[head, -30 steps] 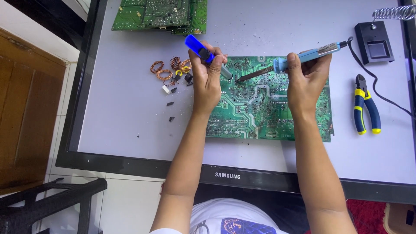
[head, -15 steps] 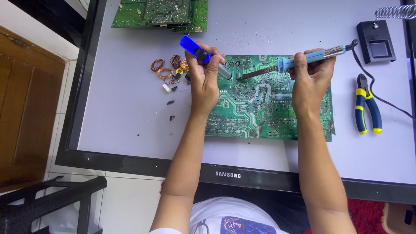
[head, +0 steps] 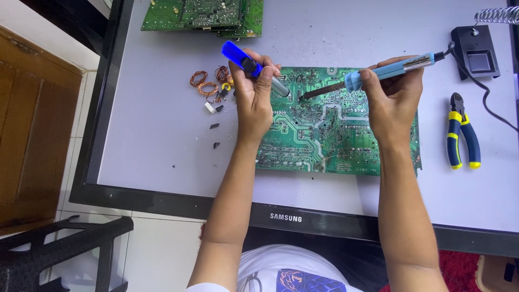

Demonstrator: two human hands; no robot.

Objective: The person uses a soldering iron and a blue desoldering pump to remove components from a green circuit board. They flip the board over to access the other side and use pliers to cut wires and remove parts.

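A green circuit board (head: pixel 319 135) lies solder side up on a flat grey screen panel (head: pixel 151 135). My left hand (head: pixel 254 103) grips a blue desoldering pump (head: pixel 246 62), its silver tip angled down onto the board's upper left part. My right hand (head: pixel 392 103) holds a light blue soldering iron (head: pixel 389 69). The iron's dark tip rests on the board, almost touching the pump's tip. The iron's black cable runs off to the upper right.
Copper wire coils and small loose parts (head: pixel 208 89) lie left of the board. More green boards (head: pixel 205 13) are stacked at the top. An iron stand (head: pixel 476 51) and blue-yellow cutters (head: pixel 464 132) sit at right. A black stool (head: pixel 59 251) stands lower left.
Both hands have stayed over the board's upper edge. The pump and the iron have barely shifted, their tips remaining close together.
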